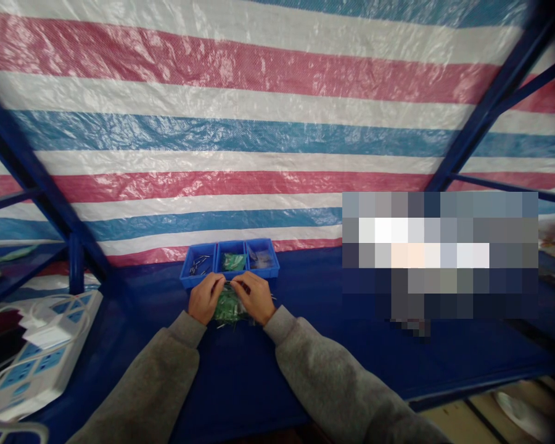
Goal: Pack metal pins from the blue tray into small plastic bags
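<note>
My left hand (205, 298) and my right hand (256, 296) are close together over the blue table, both in grey sleeves. Each hand is closed in a pinch, and a thin wire-like part (232, 283) runs between their fingertips. Under and between the hands lies a pile of small green parts (229, 306). Just beyond the hands stand three small blue bins (230, 254): the left one holds small dark metal pieces, the middle one green parts, the right one grey bits.
A white power strip (37, 354) with blue sockets, plugs and white cables lies at the left edge. A striped red, white and blue tarp (259, 123) hangs behind. Blue metal frame posts (76, 262) stand left and right. A blurred-out patch covers the right side.
</note>
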Tool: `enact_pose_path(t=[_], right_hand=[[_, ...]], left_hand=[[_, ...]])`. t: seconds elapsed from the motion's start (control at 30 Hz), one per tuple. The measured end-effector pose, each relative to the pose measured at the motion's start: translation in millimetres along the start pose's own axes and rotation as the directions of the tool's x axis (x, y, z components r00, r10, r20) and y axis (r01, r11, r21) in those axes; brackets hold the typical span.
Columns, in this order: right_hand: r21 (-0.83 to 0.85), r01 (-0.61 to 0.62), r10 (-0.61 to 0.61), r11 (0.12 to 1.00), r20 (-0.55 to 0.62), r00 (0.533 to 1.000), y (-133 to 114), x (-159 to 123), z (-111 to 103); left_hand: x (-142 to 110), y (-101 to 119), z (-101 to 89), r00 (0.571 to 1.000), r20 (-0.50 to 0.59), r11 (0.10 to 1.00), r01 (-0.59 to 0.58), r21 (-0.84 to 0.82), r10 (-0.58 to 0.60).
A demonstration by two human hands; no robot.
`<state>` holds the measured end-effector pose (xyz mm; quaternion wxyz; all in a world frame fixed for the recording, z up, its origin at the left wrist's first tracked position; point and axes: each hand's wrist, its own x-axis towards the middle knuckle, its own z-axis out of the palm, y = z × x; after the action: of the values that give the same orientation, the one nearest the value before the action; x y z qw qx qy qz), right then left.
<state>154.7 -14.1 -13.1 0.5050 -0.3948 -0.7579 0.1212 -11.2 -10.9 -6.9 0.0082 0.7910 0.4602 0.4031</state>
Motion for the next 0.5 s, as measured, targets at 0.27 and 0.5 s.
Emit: enact_pose_path(t=[0.27, 0.5], right_hand=[[0.018, 0.003, -0.003, 1.000, -0.026, 1.000, -0.4, 0.5, -0.8], [0.032, 0.016, -0.015, 0.999, -0.022, 1.000, -2.0, 0.1, -1.5]], left_hand=[[-1.0, 2.5, -0.7, 1.000, 0.001, 0.999, 0.017, -0.036, -0.017], [-1.1, 0.8, 0.0, 1.000, 0.015, 0.999, 0.029, -0.033, -0.028]])
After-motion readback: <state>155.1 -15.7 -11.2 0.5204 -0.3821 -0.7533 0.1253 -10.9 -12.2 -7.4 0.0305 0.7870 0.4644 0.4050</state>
